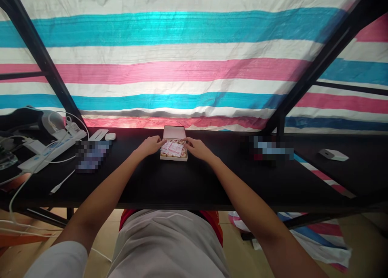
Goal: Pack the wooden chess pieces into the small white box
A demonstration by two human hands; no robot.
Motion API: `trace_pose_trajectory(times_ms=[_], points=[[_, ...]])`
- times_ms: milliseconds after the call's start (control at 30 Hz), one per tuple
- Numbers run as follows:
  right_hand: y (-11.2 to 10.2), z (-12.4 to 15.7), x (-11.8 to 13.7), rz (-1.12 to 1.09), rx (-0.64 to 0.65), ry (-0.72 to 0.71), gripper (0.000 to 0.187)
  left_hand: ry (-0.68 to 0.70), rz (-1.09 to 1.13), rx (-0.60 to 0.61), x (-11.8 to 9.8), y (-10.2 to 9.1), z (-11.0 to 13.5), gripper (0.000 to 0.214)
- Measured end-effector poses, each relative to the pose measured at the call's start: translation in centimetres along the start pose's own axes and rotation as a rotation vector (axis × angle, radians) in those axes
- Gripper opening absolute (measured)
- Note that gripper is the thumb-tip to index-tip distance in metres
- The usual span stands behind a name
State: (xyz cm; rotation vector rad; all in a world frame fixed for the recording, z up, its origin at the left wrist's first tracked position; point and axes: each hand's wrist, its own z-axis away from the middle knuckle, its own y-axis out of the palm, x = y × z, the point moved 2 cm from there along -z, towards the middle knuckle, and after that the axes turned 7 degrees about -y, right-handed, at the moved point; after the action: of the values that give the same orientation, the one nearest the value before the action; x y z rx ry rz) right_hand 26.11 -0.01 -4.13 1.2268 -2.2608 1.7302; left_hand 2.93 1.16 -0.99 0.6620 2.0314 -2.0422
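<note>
A small white box (173, 158) stands on the black table, its lid (174, 132) tipped back at the far side. Inside are several pale round pieces (172, 142) with dark red marks, looking like Chinese chess pieces. A thin white sheet with pinkish print (171, 149) lies over them. My left hand (150, 145) is closed at the box's left side, its thumb near the sheet's edge. At the right side my right hand (197, 147) grips likewise, fingertips over the rim. The fingertips are too small to show exactly what each one presses.
To the left lie a power strip (53, 150) with plugs and white cables, a blurred phone (92, 156) and a white case (110, 136). On the right are a blurred object (269, 147) and a white charger (333, 154). Striped sheeting (182, 71) hangs behind the table.
</note>
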Motion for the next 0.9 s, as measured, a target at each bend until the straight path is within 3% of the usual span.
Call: trace_pose_trajectory(times_ms=[167,267,367,467,567,767,900], points=[[0.2,0.0,-0.6,-0.008,-0.002,0.038,0.031,-0.170,0.108,0.284,1.0,0.7,-0.4,0.031],[0.3,0.1,-0.8,-0.001,0.029,0.062,0.031,-0.169,0.198,0.359,1.5,0.2,-0.6,0.024],[0.3,0.1,-0.7,0.006,0.030,0.078,0.033,-0.149,0.242,0.340,1.8,-0.8,-0.6,0.018],[0.1,0.0,-0.5,0.010,-0.003,0.097,0.032,-0.116,0.303,0.235,1.7,-1.6,-0.6,0.014],[0.0,0.0,-0.5,-0.004,-0.025,0.102,0.032,-0.091,0.402,0.186,1.4,-1.5,-0.7,0.014],[0.2,-0.3,-0.6,-0.039,-0.080,0.050,0.040,0.059,0.599,0.239,0.3,-0.4,-0.6,0.050],[0.2,-0.3,-0.2,-0.157,-0.102,-0.016,0.042,0.228,0.599,0.208,-0.7,-0.3,-0.2,0.031]])
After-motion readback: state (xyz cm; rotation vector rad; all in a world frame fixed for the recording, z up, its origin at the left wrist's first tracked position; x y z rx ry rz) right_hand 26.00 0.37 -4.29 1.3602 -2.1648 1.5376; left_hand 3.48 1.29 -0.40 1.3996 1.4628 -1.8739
